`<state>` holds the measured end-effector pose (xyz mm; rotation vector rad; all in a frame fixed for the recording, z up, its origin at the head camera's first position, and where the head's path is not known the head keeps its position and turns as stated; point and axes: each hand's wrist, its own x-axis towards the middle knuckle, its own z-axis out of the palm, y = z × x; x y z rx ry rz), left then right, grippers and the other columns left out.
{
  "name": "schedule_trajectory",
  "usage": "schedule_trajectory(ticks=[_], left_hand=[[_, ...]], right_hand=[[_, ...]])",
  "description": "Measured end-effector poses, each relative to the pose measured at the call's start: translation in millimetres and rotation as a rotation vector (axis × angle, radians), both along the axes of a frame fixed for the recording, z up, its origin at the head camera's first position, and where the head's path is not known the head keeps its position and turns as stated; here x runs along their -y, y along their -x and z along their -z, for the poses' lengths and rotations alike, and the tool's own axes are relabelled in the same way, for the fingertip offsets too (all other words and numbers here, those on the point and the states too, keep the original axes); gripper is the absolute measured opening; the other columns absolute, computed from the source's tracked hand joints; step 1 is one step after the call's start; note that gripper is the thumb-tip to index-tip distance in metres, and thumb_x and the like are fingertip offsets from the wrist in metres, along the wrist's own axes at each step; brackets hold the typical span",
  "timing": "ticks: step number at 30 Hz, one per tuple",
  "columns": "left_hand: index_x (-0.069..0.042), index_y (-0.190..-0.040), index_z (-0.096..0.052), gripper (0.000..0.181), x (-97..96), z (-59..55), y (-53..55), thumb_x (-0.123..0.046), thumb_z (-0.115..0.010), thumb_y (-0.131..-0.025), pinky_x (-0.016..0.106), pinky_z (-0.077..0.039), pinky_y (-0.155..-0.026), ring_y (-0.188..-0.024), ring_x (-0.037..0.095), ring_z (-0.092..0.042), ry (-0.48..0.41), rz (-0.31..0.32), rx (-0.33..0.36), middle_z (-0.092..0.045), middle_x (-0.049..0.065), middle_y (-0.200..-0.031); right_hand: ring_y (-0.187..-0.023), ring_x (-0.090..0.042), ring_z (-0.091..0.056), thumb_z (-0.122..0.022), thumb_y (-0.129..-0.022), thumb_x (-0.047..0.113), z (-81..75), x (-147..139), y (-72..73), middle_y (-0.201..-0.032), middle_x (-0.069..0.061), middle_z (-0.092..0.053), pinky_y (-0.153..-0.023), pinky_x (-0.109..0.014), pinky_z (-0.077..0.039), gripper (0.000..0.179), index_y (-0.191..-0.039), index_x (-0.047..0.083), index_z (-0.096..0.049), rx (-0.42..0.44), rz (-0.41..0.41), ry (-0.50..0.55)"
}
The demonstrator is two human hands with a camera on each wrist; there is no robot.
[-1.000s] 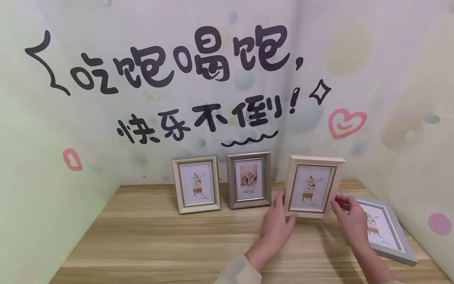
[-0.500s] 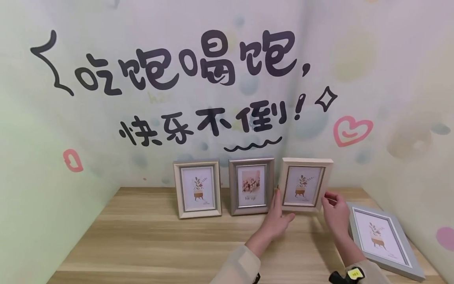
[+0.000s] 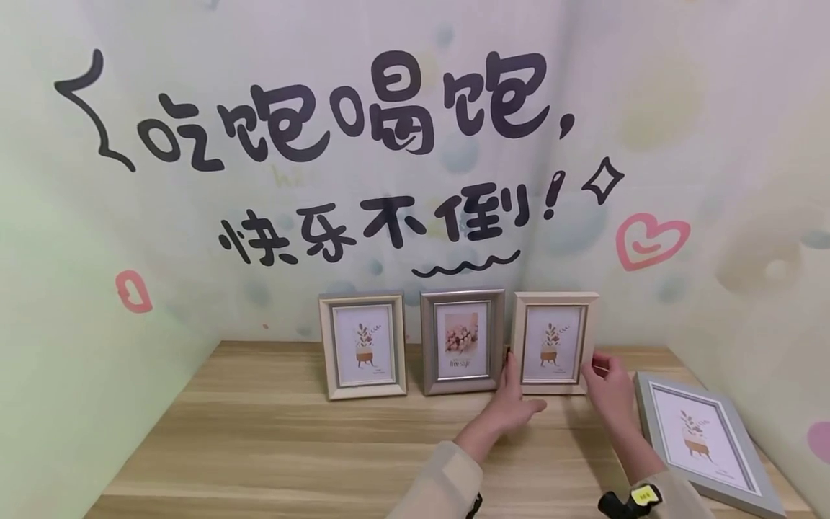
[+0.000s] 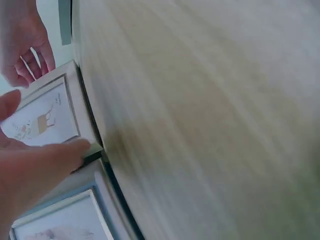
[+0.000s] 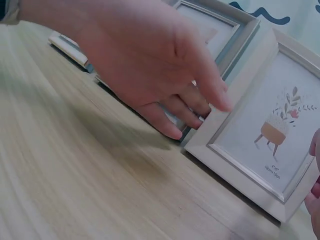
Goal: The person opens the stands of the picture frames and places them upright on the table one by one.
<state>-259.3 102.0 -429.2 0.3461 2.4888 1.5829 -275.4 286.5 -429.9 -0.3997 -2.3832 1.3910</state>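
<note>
A cream picture frame [image 3: 553,343] with a potted-plant print stands upright at the back of the table, third in a row. My right hand [image 3: 611,386] pinches its right border, thumb at the front and fingers curled toward the back. Against the left side of that frame lie the extended fingers of my left hand [image 3: 504,412]; its thumb points out in front of the lower border. The right wrist view has the left hand [image 5: 155,70] beside the frame's lower left corner. A silver-grey frame [image 3: 425,360] with a pink flower print stands immediately left of the hands.
Another cream frame [image 3: 328,353] is upright at the left end of the row. On the right of the wooden table [image 3: 272,447], a grey-blue frame [image 3: 746,432] lies flat, near the right forearm. Printed walls [image 3: 324,43] enclose the back and sides.
The cream frame, first tilted and raised in both hands, has moved left and down to line up beside the silver-grey frame. Both hands moved with it, and the left thumb has come off its front.
</note>
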Motion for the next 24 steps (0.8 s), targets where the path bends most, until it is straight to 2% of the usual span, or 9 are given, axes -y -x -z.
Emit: schedule_trajectory(ticks=[5, 8, 10, 12, 14, 15, 18, 24], left_hand=[[-0.006, -0.159, -0.016, 0.091, -10.9, -10.1, -11.2, -0.024, -0.072, -0.089, 0.045, -0.040, -0.116, -0.138, 0.039, -0.046, 0.178, -0.105, -0.019, -0.024, 0.020, -0.163], [-0.003, -0.157, -0.020, 0.090, -15.3, -16.2, -17.8, -0.029, -0.073, -0.088, 0.042, -0.046, -0.111, -0.134, 0.038, -0.051, 0.247, -0.140, -0.038, -0.026, 0.021, -0.163], [-0.004, -0.157, -0.022, 0.090, -15.8, -17.9, -21.3, -0.030, -0.073, -0.088, 0.040, -0.056, -0.096, -0.116, 0.036, -0.063, 0.242, -0.143, -0.024, -0.023, 0.017, -0.164], [-0.005, -0.157, -0.022, 0.090, -15.0, -19.4, -22.9, -0.031, -0.074, -0.088, 0.035, -0.059, -0.071, -0.085, 0.029, -0.067, 0.223, -0.138, -0.015, -0.021, 0.014, -0.164], [-0.006, -0.157, -0.023, 0.090, -13.5, -19.8, -23.7, -0.030, -0.074, -0.087, 0.029, -0.050, -0.051, -0.060, 0.021, -0.055, 0.184, -0.132, 0.004, -0.020, 0.012, -0.163], [-0.006, -0.158, -0.023, 0.090, -12.6, -19.5, -23.7, -0.031, -0.074, -0.087, 0.027, -0.043, -0.045, -0.052, 0.017, -0.046, 0.168, -0.130, 0.015, -0.020, 0.011, -0.163], [-0.005, -0.157, -0.025, 0.089, -9.8, -18.9, -23.7, -0.029, -0.074, -0.087, 0.024, -0.039, -0.045, -0.052, 0.014, -0.041, 0.139, -0.123, 0.013, -0.023, 0.012, -0.158], [0.000, -0.155, -0.028, 0.085, -6.8, -19.3, -23.7, -0.026, -0.073, -0.086, 0.023, -0.044, -0.053, -0.060, 0.017, -0.047, 0.115, -0.092, -0.008, -0.024, 0.014, -0.155]], right_hand=[[-0.128, -0.043, -0.051, -0.049, -0.100, 0.018, -2.2, -1, -4.9, -0.140, -0.032, -0.050, -0.066, 0.001, -0.032, 0.049, -0.140, -0.009, -0.043, 0.022, -0.033, 0.017], [-0.130, -0.044, -0.049, -0.049, -0.101, 0.018, -2.8, -1, -7.7, -0.142, -0.032, -0.047, -0.075, -0.004, -0.037, 0.054, -0.145, -0.009, -0.036, 0.038, -0.061, 0.024], [-0.132, -0.044, -0.047, -0.049, -0.101, 0.019, -2.4, -1, -8.9, -0.144, -0.032, -0.044, -0.088, -0.016, -0.045, 0.058, -0.148, -0.009, -0.030, 0.055, -0.095, 0.025], [-0.134, -0.045, -0.044, -0.049, -0.102, 0.019, -2.7, -1, -9.0, -0.146, -0.033, -0.040, -0.101, -0.034, -0.048, 0.061, -0.150, -0.010, -0.024, 0.062, -0.129, 0.039], [-0.136, -0.047, -0.041, -0.048, -0.102, 0.017, -2.7, 0, -8.7, -0.148, -0.035, -0.036, -0.110, -0.050, -0.043, 0.063, -0.151, -0.011, -0.020, 0.067, -0.163, 0.054], [-0.137, -0.048, -0.040, -0.048, -0.102, 0.017, -2.8, 1, -8.2, -0.149, -0.035, -0.035, -0.112, -0.053, -0.041, 0.063, -0.151, -0.011, -0.019, 0.066, -0.175, 0.057], [-0.137, -0.048, -0.039, -0.049, -0.102, 0.014, -3.3, 3, -8.3, -0.148, -0.036, -0.034, -0.114, -0.056, -0.039, 0.064, -0.151, -0.013, -0.018, 0.060, -0.187, 0.062], [-0.136, -0.053, -0.038, -0.052, -0.100, 0.011, -8.5, 3, -12.5, -0.148, -0.040, -0.032, -0.114, -0.058, -0.039, 0.067, -0.150, -0.015, -0.016, 0.070, -0.214, 0.024]])
